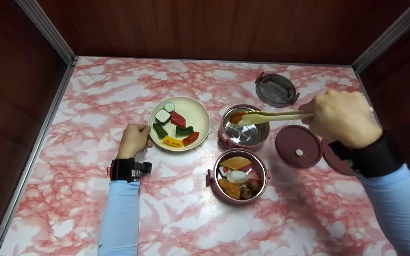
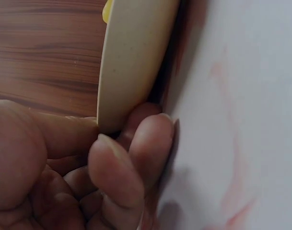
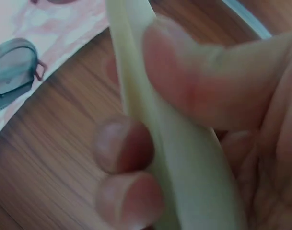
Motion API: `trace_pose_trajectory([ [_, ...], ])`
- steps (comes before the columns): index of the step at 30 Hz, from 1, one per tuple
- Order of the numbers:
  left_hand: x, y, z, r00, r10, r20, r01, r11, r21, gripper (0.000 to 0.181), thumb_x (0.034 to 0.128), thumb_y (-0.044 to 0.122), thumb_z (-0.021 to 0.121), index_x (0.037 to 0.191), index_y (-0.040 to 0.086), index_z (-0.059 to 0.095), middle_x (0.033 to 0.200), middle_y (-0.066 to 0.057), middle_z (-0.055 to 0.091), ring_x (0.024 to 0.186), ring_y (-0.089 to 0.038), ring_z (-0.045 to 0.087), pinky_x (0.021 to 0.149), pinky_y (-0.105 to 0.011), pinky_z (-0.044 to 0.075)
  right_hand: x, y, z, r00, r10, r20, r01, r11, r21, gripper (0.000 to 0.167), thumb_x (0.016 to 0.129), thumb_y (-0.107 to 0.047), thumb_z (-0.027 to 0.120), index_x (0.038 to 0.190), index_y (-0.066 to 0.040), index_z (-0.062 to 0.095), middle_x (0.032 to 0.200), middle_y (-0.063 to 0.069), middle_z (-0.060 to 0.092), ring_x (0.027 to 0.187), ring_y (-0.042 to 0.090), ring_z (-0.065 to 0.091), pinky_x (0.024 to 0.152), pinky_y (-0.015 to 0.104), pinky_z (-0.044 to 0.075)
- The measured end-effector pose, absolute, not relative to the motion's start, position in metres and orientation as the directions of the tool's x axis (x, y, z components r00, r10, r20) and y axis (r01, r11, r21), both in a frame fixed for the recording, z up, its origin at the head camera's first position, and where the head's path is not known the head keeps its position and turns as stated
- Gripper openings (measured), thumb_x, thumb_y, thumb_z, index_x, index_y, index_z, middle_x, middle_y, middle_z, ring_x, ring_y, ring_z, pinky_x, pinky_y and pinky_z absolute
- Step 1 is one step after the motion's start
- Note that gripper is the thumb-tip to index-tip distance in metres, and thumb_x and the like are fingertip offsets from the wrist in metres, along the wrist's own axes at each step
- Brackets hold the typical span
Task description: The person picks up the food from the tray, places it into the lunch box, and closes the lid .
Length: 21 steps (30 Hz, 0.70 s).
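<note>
Hands: left hand (image 1: 134, 139) pinches the left rim of the cream plate (image 1: 196, 121), thumb against the edge, fingertips tucked low under the side. Right hand (image 1: 342, 115) is wrapped round the pale tongs (image 1: 285, 117), thumb along one side, fingers on the other. Tong tips sit over the mouth of the far pot (image 1: 242, 136), right by an orange-brown food piece (image 1: 235, 118); can't tell if they grip it.

Handling: tongs look light, fairly stiff with some spring, probably smooth plastic; best held mid-handle, both arms in the palm. Plate looks light and rigid, likely to slide if knocked, so steady it at the rim. Food piece looks like a light toy, could slip from smooth tips; take it across the middle.

Around: plate carries sushi-like pieces, a red piece (image 1: 178, 119) and vegetable-like bits along its near side, with bare space at the right. Near pot (image 1: 238, 202), just in front of the far one, is full of mixed food pieces. Clear lid (image 1: 277, 93) lies beyond; two maroon lids (image 1: 295, 147) lie on the surface at right, one partly covered by the right wrist. Obstacle: the far pot's wall stands between tips and plate.
</note>
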State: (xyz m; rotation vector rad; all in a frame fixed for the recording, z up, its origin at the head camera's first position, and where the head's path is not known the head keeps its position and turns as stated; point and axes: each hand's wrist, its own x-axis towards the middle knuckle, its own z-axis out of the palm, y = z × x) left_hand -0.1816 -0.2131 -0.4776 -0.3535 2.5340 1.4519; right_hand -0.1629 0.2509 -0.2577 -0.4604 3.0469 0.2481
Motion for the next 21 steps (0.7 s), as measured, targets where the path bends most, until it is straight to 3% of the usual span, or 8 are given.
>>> trace_pose_trajectory([
  [4, -0.182, -0.213, -0.478, -0.948, -0.112, -0.299, -0.314, 0.494, 0.811, 0.035, 0.1053, 0.022, 0.048, 0.126, 0.0, 0.065, 0.07, -0.011, 0.068, 0.055, -0.018, 0.064, 0.045, -0.025, 0.046, -0.151, 0.24, -0.282, -0.903, -0.404, 0.142, -0.377, 0.907, 0.187, 0.009, 0.074, -0.014, 0.064, 0.065, -0.014, 0.062, 0.051, 0.006, 0.044, 0.042, 0.03, 0.043, 0.036, 0.049, 0.033],
  [9, -0.182, -0.213, -0.479, -0.949, -0.111, -0.296, -0.311, 0.496, 0.811, 0.034, 0.1053, 0.022, 0.048, 0.125, 0.0, 0.065, 0.07, -0.011, 0.068, 0.055, -0.017, 0.063, 0.045, -0.025, 0.046, -0.145, 0.232, -0.302, -0.768, -0.582, 0.268, -0.536, 0.813, 0.229, 0.01, 0.067, -0.004, 0.06, 0.067, -0.013, 0.054, 0.051, 0.005, 0.041, 0.038, 0.029, 0.038, 0.032, 0.045, 0.028],
  [12, -0.182, -0.212, -0.478, -0.951, -0.109, -0.29, -0.305, 0.496, 0.813, 0.034, 0.1053, 0.022, 0.049, 0.126, 0.0, 0.065, 0.07, -0.011, 0.068, 0.055, -0.017, 0.063, 0.045, -0.025, 0.046, -0.145, 0.232, -0.303, -0.747, -0.621, 0.237, -0.573, 0.782, 0.246, 0.014, 0.067, -0.002, 0.064, 0.068, -0.013, 0.055, 0.054, 0.006, 0.044, 0.038, 0.03, 0.039, 0.032, 0.045, 0.029],
  [21, -0.182, -0.213, -0.479, -0.954, -0.114, -0.277, -0.297, 0.498, 0.815, 0.033, 0.1051, 0.022, 0.049, 0.124, 0.001, 0.066, 0.069, -0.011, 0.068, 0.053, -0.016, 0.062, 0.045, -0.025, 0.045, -0.156, 0.243, -0.283, -0.868, -0.49, -0.081, -0.497, 0.852, 0.164, 0.01, 0.075, -0.03, 0.077, 0.078, -0.026, 0.068, 0.061, 0.006, 0.058, 0.049, 0.034, 0.054, 0.039, 0.051, 0.038],
])
